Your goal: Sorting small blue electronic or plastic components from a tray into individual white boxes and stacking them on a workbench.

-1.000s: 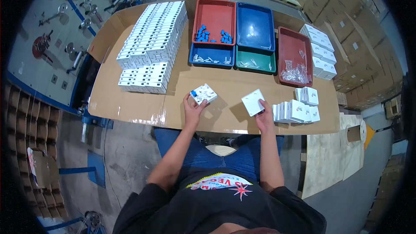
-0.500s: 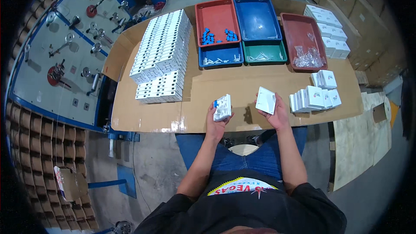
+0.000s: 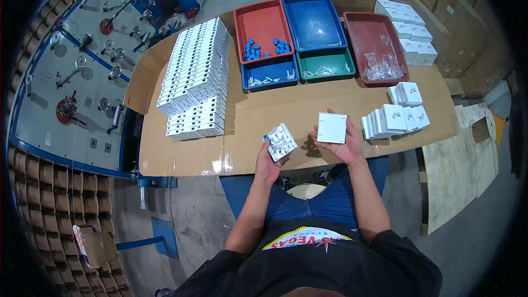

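Note:
My left hand (image 3: 267, 167) grips a square white plastic housing (image 3: 282, 143) by its lower left side. The housing's moulded inner face is turned up, and a bit of blue shows at its upper left edge. In my right hand (image 3: 352, 148) lies a flat square white cover (image 3: 332, 128), its plain face up with small marks near the corners. Fingers curl around its left and lower sides. Both pieces are held apart, over the near edge of the cardboard-covered table (image 3: 258, 118).
Stacked white units (image 3: 192, 71) stand at left. A red tray (image 3: 261, 22) holds small blue parts; a blue tray (image 3: 269, 80) and green tray (image 3: 330, 71) hold slim white pieces. Clear parts fill a dark red tray (image 3: 360, 38). White covers (image 3: 393, 119) are stacked at right.
The housing in my left hand has turned, showing more of its inner face. The cover in my right hand has rotated from tilted to nearly square-on. The whole view has shifted slightly.

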Available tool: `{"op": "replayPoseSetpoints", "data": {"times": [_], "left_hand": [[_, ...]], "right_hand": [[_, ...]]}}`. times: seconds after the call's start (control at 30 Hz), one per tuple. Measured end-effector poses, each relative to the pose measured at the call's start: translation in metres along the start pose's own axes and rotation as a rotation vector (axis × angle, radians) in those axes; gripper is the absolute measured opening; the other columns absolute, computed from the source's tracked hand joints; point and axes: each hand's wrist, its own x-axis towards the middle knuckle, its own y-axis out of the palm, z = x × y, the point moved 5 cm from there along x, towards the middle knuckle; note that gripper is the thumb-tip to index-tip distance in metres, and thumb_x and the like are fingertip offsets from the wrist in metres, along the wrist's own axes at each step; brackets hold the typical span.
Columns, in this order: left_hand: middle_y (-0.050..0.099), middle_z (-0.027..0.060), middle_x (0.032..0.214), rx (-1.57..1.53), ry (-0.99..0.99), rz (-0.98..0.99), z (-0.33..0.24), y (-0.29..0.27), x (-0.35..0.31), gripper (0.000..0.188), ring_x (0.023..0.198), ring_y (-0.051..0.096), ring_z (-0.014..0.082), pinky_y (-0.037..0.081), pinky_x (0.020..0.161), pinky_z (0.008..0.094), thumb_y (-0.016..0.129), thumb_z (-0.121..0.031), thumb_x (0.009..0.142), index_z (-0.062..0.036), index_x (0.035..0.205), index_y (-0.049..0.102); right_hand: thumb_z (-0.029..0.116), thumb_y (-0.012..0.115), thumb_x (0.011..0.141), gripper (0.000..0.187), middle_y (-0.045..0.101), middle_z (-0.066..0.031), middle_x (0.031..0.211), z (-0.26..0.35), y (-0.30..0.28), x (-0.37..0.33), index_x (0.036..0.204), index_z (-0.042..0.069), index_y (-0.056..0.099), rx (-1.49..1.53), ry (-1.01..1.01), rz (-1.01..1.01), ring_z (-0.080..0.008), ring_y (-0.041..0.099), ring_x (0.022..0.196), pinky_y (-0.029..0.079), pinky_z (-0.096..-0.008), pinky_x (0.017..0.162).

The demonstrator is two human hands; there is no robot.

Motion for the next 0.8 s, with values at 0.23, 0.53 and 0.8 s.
{"op": "replayPoseSetpoints", "data": {"times": [0.23,0.53,0.8], "left_hand": [[0.069,0.0064,0.128,0.038,0.021,0.009,-0.003,0.014,-0.008,0.045,0.108,0.07,0.0226,0.058,0.09,0.0419,0.05,-0.044,0.107,-0.0129,0.139,0.057],[0.068,0.0044,0.131,-0.184,-0.002,0.058,-0.008,0.02,-0.014,0.046,0.114,0.068,0.0193,0.058,0.09,0.0384,0.049,-0.043,0.108,-0.0115,0.139,0.058],[0.068,0.0047,0.13,-0.114,0.026,0.02,0.004,-0.004,-0.003,0.043,0.115,0.068,0.0184,0.056,0.096,0.0351,0.051,-0.039,0.108,-0.0082,0.137,0.06]], "right_hand": [[0.062,0.035,0.106,0.068,0.049,-0.0308,0.147,0.0,-0.004,0.006,0.159,0.019,0.035,0.09,-0.017,-0.029,-0.0479,0.055,0.129,0.051,-0.059,0.101],[0.057,0.038,0.106,0.066,0.049,-0.0302,0.147,0.0,0.001,0.006,0.16,0.019,0.034,0.027,0.001,-0.055,-0.0449,0.06,0.123,0.052,-0.0577,0.099],[0.057,0.037,0.107,0.066,0.049,-0.0302,0.148,-0.001,-0.002,0.007,0.161,0.019,0.033,0.039,0.022,-0.051,-0.0465,0.06,0.122,0.053,-0.059,0.099]]}}
